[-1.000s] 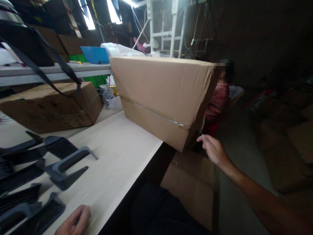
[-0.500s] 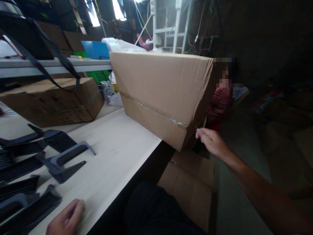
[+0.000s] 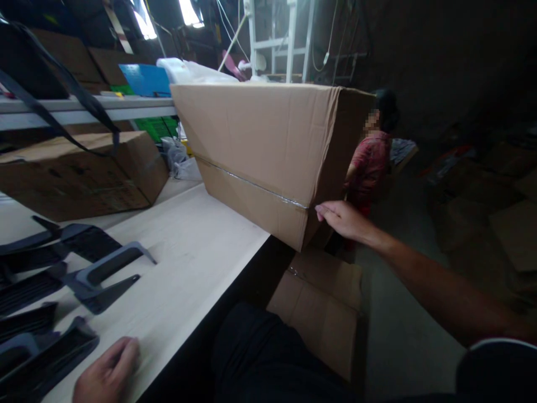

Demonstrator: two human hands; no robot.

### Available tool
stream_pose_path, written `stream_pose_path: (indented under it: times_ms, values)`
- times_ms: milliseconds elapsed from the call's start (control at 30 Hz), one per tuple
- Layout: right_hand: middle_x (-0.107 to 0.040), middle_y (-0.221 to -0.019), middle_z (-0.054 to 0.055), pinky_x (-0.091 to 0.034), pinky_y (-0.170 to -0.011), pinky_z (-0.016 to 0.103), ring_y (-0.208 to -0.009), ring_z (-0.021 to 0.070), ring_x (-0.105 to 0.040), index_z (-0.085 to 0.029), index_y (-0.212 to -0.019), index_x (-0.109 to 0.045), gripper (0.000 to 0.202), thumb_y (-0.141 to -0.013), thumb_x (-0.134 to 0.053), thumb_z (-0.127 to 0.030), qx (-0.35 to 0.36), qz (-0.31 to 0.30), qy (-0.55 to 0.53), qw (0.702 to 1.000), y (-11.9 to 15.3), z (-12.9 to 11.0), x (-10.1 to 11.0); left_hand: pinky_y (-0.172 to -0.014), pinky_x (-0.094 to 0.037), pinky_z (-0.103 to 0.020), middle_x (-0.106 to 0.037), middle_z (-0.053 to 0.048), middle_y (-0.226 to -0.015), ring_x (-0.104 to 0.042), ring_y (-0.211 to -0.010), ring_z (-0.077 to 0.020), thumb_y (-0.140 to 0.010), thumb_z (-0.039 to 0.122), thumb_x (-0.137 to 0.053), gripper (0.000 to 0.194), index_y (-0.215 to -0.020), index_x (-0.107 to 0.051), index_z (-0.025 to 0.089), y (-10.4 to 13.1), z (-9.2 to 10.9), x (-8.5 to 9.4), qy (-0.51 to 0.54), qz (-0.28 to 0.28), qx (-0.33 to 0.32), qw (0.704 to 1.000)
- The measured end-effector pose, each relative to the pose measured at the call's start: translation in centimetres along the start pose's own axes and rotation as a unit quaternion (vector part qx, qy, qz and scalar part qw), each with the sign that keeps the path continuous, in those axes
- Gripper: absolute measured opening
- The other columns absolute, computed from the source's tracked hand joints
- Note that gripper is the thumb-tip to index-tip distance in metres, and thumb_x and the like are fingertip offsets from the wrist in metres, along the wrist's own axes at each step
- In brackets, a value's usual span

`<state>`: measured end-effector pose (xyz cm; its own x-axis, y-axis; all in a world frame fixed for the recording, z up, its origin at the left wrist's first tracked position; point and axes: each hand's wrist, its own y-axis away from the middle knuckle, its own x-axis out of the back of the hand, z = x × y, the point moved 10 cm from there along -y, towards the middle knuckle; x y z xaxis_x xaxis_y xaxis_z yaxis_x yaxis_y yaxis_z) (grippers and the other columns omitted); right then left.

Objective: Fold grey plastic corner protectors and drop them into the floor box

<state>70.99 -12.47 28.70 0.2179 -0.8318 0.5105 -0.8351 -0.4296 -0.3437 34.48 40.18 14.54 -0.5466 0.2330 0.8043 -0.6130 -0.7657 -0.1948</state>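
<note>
My right hand (image 3: 346,219) is pinched closed beside the lower right corner of a large cardboard box (image 3: 255,131). What its fingertips hold, if anything, is too small to make out, and I cannot tell whether they touch the box. A strip of shiny tape runs along the box's near side. Low at the left, my left hand (image 3: 108,369) rests curled on the pale tabletop (image 3: 188,252), with nothing visible in it. Dark grey plastic bracket-like parts (image 3: 111,268) lie close to it, several of them spread along the table's left side.
Another cardboard box (image 3: 84,173) stands at the back left, under a shelf (image 3: 138,106) with a dangling black strap (image 3: 90,106). Below the table edge is a lower carton (image 3: 319,313). A person in a red patterned top (image 3: 369,162) is beyond the large box.
My right hand has moved left, closer to the box corner. The view has shifted slightly, and more of the other person shows. My left hand stays curled on the table.
</note>
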Motion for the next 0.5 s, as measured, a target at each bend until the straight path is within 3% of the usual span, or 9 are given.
stream_pose_path:
  times_ms: [133, 367, 500]
  values:
    - [-0.047, -0.056, -0.003, -0.028, -0.058, 0.029, -0.056, 0.0157, -0.04, -0.022, -0.068, -0.063, 0.038, -0.098, -0.058, -0.045, 0.003, 0.005, 0.007, 1.0, 0.5, 0.5, 0.3, -0.079, -0.054, -0.041, -0.077, -0.008, -0.081, -0.072, -0.084, -0.0331, -0.074, 0.059, -0.056, 0.045, -0.082, -0.074, 0.018, 0.8, 0.8, -0.2, 0.022, -0.035, 0.034, 0.999]
    - [-0.056, -0.053, -0.001, -0.03, -0.059, 0.029, -0.055, 0.0163, -0.047, -0.022, -0.055, -0.056, 0.039, -0.092, -0.063, -0.032, -0.022, -0.027, 0.002, 0.999, 1.0, 3.1, -5.1, -0.07, -0.051, -0.037, -0.075, -0.003, -0.074, -0.071, -0.08, -0.0321, -0.069, 0.061, -0.06, 0.045, -0.082, -0.075, 0.021, 0.6, -0.6, -0.7, 0.035, -0.038, 0.07, 0.996]
    - [-0.057, -0.06, 0.0, -0.033, -0.063, 0.03, -0.059, 0.0172, -0.049, -0.022, -0.066, -0.059, 0.038, -0.1, -0.053, -0.039, 0.001, 0.009, 0.0, 1.0, 2.6, 2.3, -2.5, -0.069, -0.052, -0.036, -0.073, -0.004, -0.072, -0.069, -0.072, -0.0281, -0.076, 0.062, -0.055, 0.048, -0.082, -0.073, 0.018, 0.6, -0.1, -0.7, 0.012, -0.037, 0.034, 0.999]
